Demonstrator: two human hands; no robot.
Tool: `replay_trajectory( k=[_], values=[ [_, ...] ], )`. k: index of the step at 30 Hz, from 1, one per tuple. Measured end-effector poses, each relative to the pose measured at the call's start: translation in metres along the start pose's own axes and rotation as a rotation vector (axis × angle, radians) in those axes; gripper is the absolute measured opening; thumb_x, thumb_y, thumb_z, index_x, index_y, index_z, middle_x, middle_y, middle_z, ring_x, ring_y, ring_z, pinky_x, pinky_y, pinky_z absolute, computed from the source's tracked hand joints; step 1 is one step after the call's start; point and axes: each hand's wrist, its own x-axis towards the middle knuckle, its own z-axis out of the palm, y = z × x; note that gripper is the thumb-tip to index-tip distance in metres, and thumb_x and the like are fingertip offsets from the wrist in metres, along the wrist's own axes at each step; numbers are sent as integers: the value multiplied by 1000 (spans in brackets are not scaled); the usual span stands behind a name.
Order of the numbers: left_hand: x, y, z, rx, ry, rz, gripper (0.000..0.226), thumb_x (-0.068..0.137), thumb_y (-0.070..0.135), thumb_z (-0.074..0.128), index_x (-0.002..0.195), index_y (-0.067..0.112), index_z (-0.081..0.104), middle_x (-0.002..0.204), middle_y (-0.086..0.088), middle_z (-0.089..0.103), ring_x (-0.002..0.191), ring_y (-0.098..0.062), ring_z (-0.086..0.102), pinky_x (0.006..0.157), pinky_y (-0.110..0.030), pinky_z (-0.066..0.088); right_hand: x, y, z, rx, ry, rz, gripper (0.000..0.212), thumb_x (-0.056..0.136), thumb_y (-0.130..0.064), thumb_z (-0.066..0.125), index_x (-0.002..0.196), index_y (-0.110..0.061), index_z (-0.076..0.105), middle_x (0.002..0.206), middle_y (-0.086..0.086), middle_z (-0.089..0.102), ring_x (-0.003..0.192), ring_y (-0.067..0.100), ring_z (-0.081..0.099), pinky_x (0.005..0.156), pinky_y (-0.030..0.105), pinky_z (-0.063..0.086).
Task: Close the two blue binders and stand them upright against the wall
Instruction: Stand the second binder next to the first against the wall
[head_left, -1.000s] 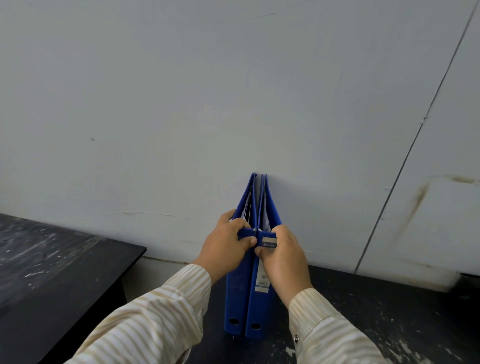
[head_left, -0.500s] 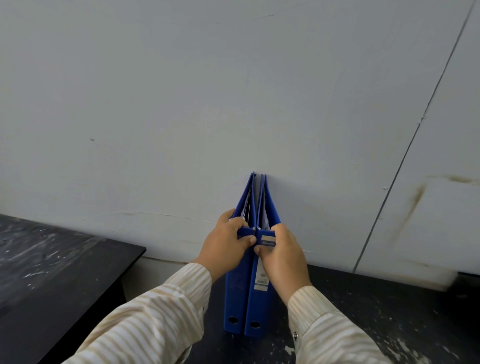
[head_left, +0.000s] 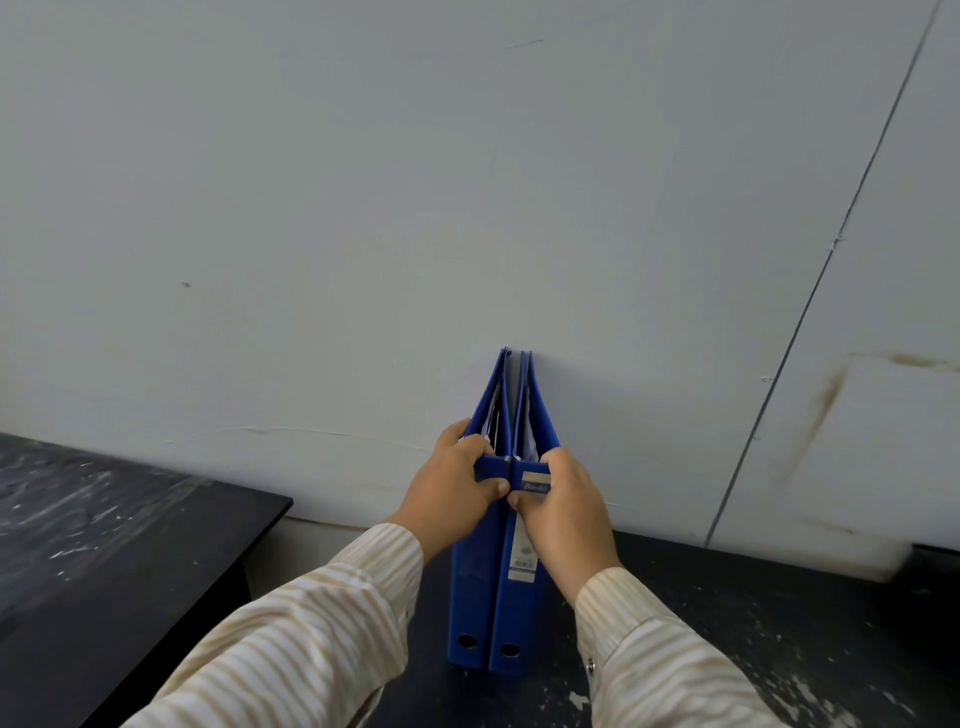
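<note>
Two closed blue binders stand upright side by side on a black table (head_left: 753, 623), spines toward me and far edges touching the grey wall (head_left: 467, 208). My left hand (head_left: 447, 493) grips the top of the left binder (head_left: 470, 597), thumb on its spine and fingers over its left cover. My right hand (head_left: 563, 504) grips the top of the right binder (head_left: 519, 618), which carries a white spine label. The binders touch each other, and white paper edges show between their covers at the top.
A second black table (head_left: 104, 561) stands to the left, with a gap between it and the table under the binders. A thin dark seam (head_left: 810, 306) runs diagonally down the wall on the right, near brown stains (head_left: 821, 405).
Hardly anything differs. Both hands keep the same grip on the binder tops, and the binders stay upright against the wall; the view has shifted very slightly.
</note>
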Motion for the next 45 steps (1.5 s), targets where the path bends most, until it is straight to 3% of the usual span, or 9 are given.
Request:
replay_trajectory(
  k=[10,14,17,22,29,32,36,41,45],
  values=[
    [0,-1,0,-2,23,13,18,80,18,70,85,18,52,122,13,40,93,-13,56,77,-23,43,1,0,3,-13,12,5,30,82,-25,69,86,-28,39,90,-7,51,71,-2,49,49,12,31],
    [0,-2,0,-10,31,11,19,80,20,71,89,20,54,119,18,36,92,-9,52,70,-9,36,0,1,4,-6,8,9,28,83,-27,67,90,-28,41,93,-7,52,72,-1,50,49,12,33],
    [-2,-2,1,-17,32,7,23,80,24,71,96,25,54,129,15,36,92,-4,50,67,-3,32,-2,1,3,-10,11,5,27,84,-31,66,98,-28,43,99,-6,53,73,1,51,50,12,35],
    [-9,-1,2,-3,48,-1,36,79,29,71,111,29,52,150,7,26,106,-4,46,84,-19,37,-3,0,2,-29,39,-20,41,85,-31,66,118,-27,42,118,-6,50,82,3,51,51,10,36],
    [-13,4,0,-13,84,23,48,81,28,71,121,33,46,156,5,14,134,-14,34,98,-21,31,-6,-3,-4,-32,61,-46,58,85,-29,67,133,-27,35,133,-4,42,88,0,44,52,6,33],
    [-15,9,0,12,123,49,47,83,28,68,124,33,46,156,1,18,141,-17,24,103,-23,25,-9,-4,-7,-23,67,-56,60,85,-29,67,135,-26,34,134,-3,42,93,1,45,61,8,37],
    [-18,16,-1,63,155,100,40,86,29,63,123,29,50,150,0,29,141,-16,23,106,-24,23,-12,-8,-13,-8,70,-63,58,87,-28,64,136,-26,34,138,-2,41,118,13,49,87,24,47],
    [-21,29,0,160,168,168,33,88,28,59,121,24,54,151,-4,31,147,-23,10,119,-47,14,-15,-8,-22,-32,79,-66,57,88,-30,63,137,-23,35,139,-1,41,126,13,43,90,19,36],
    [-22,43,3,134,164,202,31,90,27,58,121,24,54,151,-2,32,148,-21,8,120,-42,5,-18,-7,-34,-59,101,-66,58,88,-36,61,138,-21,35,139,0,43,128,17,40,93,21,33]
  ],
)
